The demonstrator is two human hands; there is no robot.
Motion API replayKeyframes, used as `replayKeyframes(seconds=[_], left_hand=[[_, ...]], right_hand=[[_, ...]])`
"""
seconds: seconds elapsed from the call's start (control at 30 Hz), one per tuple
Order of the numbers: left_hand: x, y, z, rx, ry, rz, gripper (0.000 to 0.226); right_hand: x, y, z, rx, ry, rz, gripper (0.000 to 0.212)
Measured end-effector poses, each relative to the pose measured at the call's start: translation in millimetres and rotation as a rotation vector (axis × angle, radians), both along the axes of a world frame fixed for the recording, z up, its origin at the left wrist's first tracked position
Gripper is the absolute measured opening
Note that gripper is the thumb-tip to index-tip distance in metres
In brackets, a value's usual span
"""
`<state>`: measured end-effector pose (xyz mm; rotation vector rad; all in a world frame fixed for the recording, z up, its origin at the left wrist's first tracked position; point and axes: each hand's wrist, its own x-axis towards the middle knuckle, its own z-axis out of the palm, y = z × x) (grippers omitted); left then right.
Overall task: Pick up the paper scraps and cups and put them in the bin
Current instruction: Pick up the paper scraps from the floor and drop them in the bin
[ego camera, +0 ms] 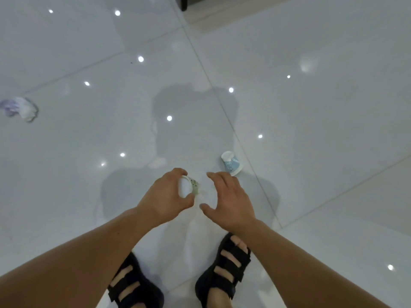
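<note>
My left hand [164, 196] grips a small white paper cup with a green print [188, 186], its fingers and thumb curled round the rim. Just to the right, my right hand [229, 201] hovers with fingers spread and relaxed, holding nothing. A second white cup with a blue print [231, 163] lies on its side on the floor just beyond my right hand. A crumpled white and purple paper scrap [21, 108] lies on the floor at the far left. No bin is in view.
Glossy white floor tiles [311, 130] reflect ceiling lights. My two feet in black strap sandals [224, 272] stand at the bottom. A dark piece of furniture [184, 3] stands at the top edge.
</note>
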<state>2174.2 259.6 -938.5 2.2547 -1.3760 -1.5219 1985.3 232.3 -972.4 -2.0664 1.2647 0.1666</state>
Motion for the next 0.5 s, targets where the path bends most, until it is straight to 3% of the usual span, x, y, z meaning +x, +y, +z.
replayKeyframes(seconds=[0.17,0.37,0.5], left_hand=[[15.9,-3.0,-34.3,-0.027,-0.118,0.092,0.063],[46.6,26.0,-96.3,-0.004,-0.241,0.155,0.066],[44.8,44.0,-119.7,0.020,-0.222,0.172,0.069]], right_hand=[[-33.6,-50.2,-49.8,-0.053,0.303,-0.042,0.085],[-20.2,-77.2,-125.0,0.081,0.372,-0.207,0.078],[-11.4,-65.0,-146.4,0.008,0.384,-0.201,0.063]])
